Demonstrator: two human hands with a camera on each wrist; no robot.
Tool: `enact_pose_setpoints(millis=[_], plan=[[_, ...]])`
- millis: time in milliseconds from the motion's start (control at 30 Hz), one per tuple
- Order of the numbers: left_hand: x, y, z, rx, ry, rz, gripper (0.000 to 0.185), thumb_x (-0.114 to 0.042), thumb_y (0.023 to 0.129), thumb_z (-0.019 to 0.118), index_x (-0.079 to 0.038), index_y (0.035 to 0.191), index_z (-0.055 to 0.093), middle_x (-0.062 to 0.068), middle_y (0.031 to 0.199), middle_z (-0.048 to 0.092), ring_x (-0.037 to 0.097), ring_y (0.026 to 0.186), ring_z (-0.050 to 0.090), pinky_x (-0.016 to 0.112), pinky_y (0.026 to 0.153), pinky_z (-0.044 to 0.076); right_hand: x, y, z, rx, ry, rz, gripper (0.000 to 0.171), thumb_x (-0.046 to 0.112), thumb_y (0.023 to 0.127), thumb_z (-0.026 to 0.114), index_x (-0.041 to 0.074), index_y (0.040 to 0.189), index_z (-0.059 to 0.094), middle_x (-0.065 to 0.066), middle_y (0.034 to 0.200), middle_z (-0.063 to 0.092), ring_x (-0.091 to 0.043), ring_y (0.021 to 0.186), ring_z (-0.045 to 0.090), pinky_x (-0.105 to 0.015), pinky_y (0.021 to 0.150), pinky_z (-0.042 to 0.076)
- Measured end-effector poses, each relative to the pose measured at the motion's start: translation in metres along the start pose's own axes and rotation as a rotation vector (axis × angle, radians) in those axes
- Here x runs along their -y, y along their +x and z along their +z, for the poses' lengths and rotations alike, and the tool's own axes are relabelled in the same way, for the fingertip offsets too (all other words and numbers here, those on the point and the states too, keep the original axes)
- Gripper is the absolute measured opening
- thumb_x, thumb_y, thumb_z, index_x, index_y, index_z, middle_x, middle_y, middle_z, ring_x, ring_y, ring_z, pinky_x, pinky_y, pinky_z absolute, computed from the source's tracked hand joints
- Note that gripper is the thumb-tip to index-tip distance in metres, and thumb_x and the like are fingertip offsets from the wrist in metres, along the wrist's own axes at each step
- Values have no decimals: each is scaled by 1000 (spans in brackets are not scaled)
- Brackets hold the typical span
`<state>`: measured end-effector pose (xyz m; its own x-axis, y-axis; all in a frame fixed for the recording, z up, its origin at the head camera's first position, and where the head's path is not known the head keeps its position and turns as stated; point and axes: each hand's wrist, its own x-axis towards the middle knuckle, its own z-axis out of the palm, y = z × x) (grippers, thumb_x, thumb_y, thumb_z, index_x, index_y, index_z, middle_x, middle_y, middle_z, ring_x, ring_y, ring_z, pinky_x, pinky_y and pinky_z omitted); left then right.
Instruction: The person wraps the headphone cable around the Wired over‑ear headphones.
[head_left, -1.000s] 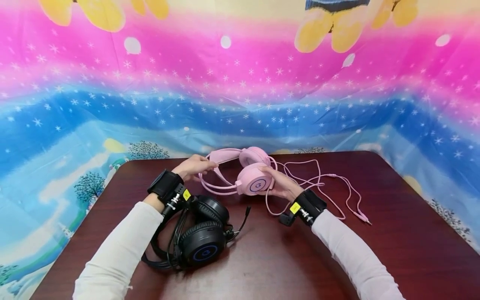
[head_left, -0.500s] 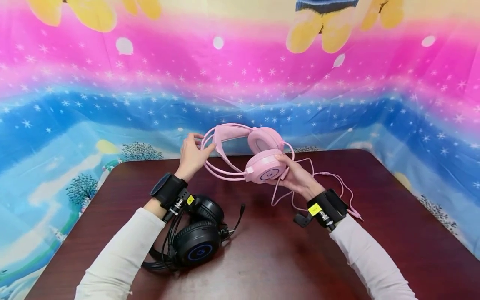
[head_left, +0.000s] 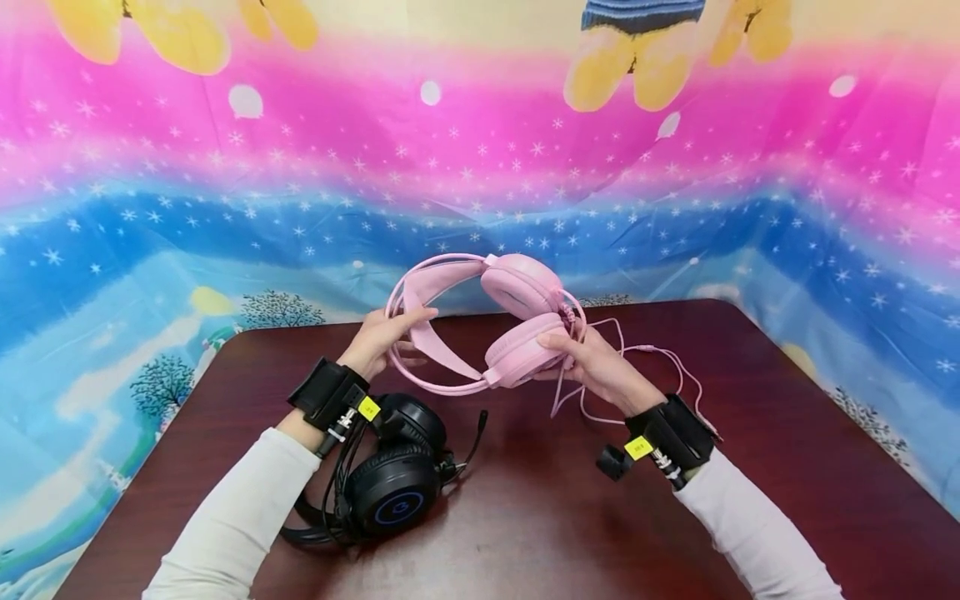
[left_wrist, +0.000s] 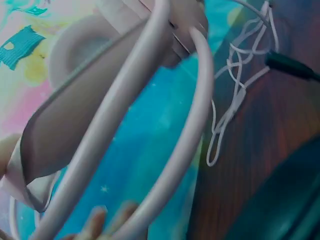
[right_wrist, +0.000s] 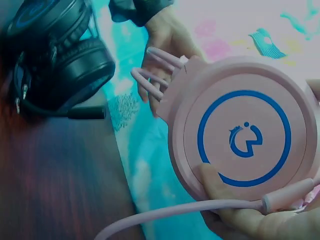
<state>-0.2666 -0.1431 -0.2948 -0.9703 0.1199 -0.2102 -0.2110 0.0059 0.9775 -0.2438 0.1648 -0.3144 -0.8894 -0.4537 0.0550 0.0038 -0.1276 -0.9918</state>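
A pink headset (head_left: 487, 321) is held in the air above the far part of the dark brown table (head_left: 540, 517). My left hand (head_left: 382, 337) pinches its headband (left_wrist: 150, 115) on the left. My right hand (head_left: 592, 362) grips the near ear cup (right_wrist: 240, 132), which bears a blue ring logo. The pink cable (head_left: 645, 367) trails from the cup down to the table on the right. A black headset (head_left: 386, 475) with a blue ring lies on the table under my left forearm.
A bright pink-and-blue patterned cloth (head_left: 225, 183) hangs behind and around the table. The black headset's microphone boom (head_left: 474, 435) sticks out toward the table's middle. The pink cable's plugs lie near the right wrist strap (head_left: 671, 437).
The pink headset has been lifted off the table and turned, so the near cup's logo face now points toward my right wrist. Both hands rose with it, then sank slightly.
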Motion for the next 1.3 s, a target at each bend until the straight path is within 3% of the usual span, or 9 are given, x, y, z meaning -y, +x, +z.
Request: enact_pose_setpoints(millis=[100,267,433,533,633,800,1000,1200,1300], plan=[[4,-1,-1,-16,-13,3,14,-11,98,68,-5,107,60,-8,67,71,2,58,73,23,64,64,0,-5,3,5,-37,-23,96,10,104,58,12,174,-8,-28,155,35,-3,101,73,-35,94,66],[7,-2,-2,49,-121,37,16,-2,98,58,-1,113,60,-8,75,78,1,65,77,14,61,57,-1,-9,-1,15,-52,-30,98,9,105,58,10,173,-12,-32,165,19,-3,102,71,-30,89,66],[8,-4,2,48,-209,48,9,0,103,53,-5,102,61,-6,71,76,3,67,79,14,61,58,-4,-9,-6,20,-50,-38,95,10,106,58,5,173,-10,-16,144,45,-4,97,72,-27,86,65],[9,-7,6,-18,-211,55,24,-6,104,55,-11,83,66,-7,63,71,1,61,74,12,55,52,-8,-9,-8,42,-41,-49,97,15,108,61,3,173,-10,-1,129,55,-4,94,73,-26,86,65],[10,-9,8,-54,-219,82,35,-6,105,52,-14,73,62,-6,59,65,4,58,73,13,57,53,-10,-9,-9,56,-56,-62,98,18,107,61,4,173,-10,3,125,57,-5,91,73,-26,86,64],[10,-12,8,-43,-292,124,17,-2,107,45,-5,91,50,-4,62,54,7,57,62,21,69,62,-11,-10,-9,47,-95,-65,98,23,107,61,3,173,-9,3,122,58,-8,84,73,-24,84,62],[6,-15,6,-82,-367,132,17,-11,112,46,-10,98,38,-5,66,34,5,56,37,17,60,41,-13,-7,-7,54,-63,-62,90,28,108,62,-8,167,4,11,109,67,-5,85,74,-23,85,63],[3,-18,1,-18,-359,109,13,-17,116,45,-10,105,44,-5,66,40,6,57,41,19,63,45,-16,-7,-6,30,-102,-57,94,36,110,59,0,172,-2,15,108,69,-5,78,72,-22,82,60],[3,-20,-1,8,-354,95,10,-15,117,42,-10,108,44,-6,67,39,6,59,40,20,65,45,-16,-7,-6,10,-134,-55,86,39,110,61,-3,168,14,14,102,68,-6,75,69,-21,80,58]])
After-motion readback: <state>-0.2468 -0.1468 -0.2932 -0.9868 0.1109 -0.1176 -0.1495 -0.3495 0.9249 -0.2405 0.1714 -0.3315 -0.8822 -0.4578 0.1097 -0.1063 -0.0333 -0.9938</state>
